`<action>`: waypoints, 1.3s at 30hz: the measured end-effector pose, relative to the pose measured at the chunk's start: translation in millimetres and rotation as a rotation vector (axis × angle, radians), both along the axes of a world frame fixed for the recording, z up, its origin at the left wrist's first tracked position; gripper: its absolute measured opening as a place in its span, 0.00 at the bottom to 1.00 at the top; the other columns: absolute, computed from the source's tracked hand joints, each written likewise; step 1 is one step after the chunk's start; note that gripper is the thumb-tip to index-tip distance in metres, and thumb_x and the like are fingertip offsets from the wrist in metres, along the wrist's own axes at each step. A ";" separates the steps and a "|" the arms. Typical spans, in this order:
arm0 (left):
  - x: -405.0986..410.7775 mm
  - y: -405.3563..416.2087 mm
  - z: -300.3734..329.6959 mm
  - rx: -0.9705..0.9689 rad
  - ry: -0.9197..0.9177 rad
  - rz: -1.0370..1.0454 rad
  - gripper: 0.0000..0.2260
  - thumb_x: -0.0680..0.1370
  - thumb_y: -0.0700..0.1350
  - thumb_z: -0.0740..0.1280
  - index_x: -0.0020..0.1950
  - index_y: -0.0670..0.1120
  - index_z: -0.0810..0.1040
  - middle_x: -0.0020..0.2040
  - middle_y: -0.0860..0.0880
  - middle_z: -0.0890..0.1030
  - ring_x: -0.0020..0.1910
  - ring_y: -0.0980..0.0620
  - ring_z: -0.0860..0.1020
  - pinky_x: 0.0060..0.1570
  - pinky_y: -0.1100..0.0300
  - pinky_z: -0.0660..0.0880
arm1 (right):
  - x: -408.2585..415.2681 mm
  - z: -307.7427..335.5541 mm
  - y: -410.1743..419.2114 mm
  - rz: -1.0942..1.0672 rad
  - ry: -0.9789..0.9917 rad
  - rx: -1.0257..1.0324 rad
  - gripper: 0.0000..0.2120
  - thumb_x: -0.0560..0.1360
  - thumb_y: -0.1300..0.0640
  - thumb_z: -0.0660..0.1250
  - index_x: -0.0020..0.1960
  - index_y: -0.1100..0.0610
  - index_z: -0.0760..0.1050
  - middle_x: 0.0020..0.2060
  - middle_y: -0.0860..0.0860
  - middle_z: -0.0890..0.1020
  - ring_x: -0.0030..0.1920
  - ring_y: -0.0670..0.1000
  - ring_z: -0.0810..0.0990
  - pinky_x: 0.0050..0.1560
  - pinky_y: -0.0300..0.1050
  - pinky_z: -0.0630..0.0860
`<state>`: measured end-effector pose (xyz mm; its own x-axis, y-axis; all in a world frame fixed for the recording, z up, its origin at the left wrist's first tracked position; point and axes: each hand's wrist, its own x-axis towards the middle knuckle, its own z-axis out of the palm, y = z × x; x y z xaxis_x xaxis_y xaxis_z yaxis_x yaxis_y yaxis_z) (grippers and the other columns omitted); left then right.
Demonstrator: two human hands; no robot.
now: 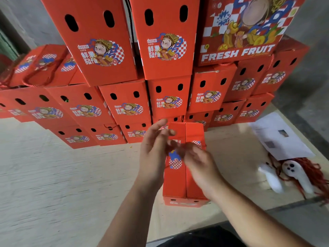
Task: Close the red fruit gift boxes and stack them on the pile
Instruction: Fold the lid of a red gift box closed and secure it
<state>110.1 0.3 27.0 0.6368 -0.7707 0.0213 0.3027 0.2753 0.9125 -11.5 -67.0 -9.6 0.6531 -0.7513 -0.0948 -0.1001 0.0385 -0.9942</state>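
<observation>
Box (185,175), red, on pale board (71,175), top flaps folded together along a centre seam, directly under both hands. Left hand (154,150) above the left flap, fingers loosely curved and spread, thumb raised; contact with the cardboard cannot be told. Right hand (197,161) over the seam and right flap, motion-blurred, fingertips drawn toward the left hand; whether pinching anything cannot be told. Printed checkered emblem on the left flap, showing between the two hands. Beyond the hands, pile (165,102) of matching red boxes, several tiers high, each with two oval holes and a cartoon figure on its face. Topmost, up and right of the hands, larger box (240,29) marked FRESH FRUIT. On the pile's upper left, red rope handles (41,73) lying across box tops. Right of the right hand, well apart, paper sheet (279,136) on the board, and just below it white plastic pieces (292,172) tangled with red cord (315,173). Grey concrete wall (311,56) behind the pile.
</observation>
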 end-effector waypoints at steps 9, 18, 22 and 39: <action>43.4 25.3 14.5 0.483 -0.859 0.178 0.10 0.84 0.48 0.66 0.64 0.54 0.81 0.59 0.58 0.82 0.54 0.61 0.81 0.45 0.64 0.76 | 10.4 70.4 -23.7 0.066 0.007 0.207 0.18 0.72 0.41 0.67 0.32 0.52 0.68 0.32 0.52 0.74 0.41 0.56 0.73 0.42 0.53 0.66; 22.2 42.6 -61.4 0.576 0.008 -0.083 0.18 0.83 0.60 0.63 0.64 0.51 0.81 0.62 0.49 0.84 0.62 0.46 0.82 0.68 0.43 0.74 | 15.7 107.6 -16.8 0.108 -0.376 0.484 0.12 0.80 0.48 0.63 0.48 0.56 0.80 0.34 0.50 0.72 0.39 0.53 0.77 0.53 0.52 0.71; -6.0 47.4 -83.8 0.571 0.069 -0.050 0.16 0.86 0.60 0.58 0.66 0.54 0.78 0.60 0.52 0.85 0.62 0.51 0.82 0.64 0.48 0.78 | 18.6 117.2 -7.4 0.017 -0.121 0.377 0.14 0.82 0.48 0.60 0.40 0.54 0.70 0.31 0.49 0.70 0.37 0.52 0.78 0.50 0.51 0.67; -26.5 55.2 -115.8 0.666 0.232 -0.112 0.22 0.86 0.63 0.53 0.70 0.53 0.76 0.71 0.51 0.78 0.69 0.46 0.76 0.76 0.40 0.66 | -32.3 35.5 -51.4 -0.167 0.299 -0.055 0.32 0.72 0.23 0.57 0.59 0.46 0.82 0.52 0.37 0.86 0.58 0.41 0.82 0.54 0.38 0.72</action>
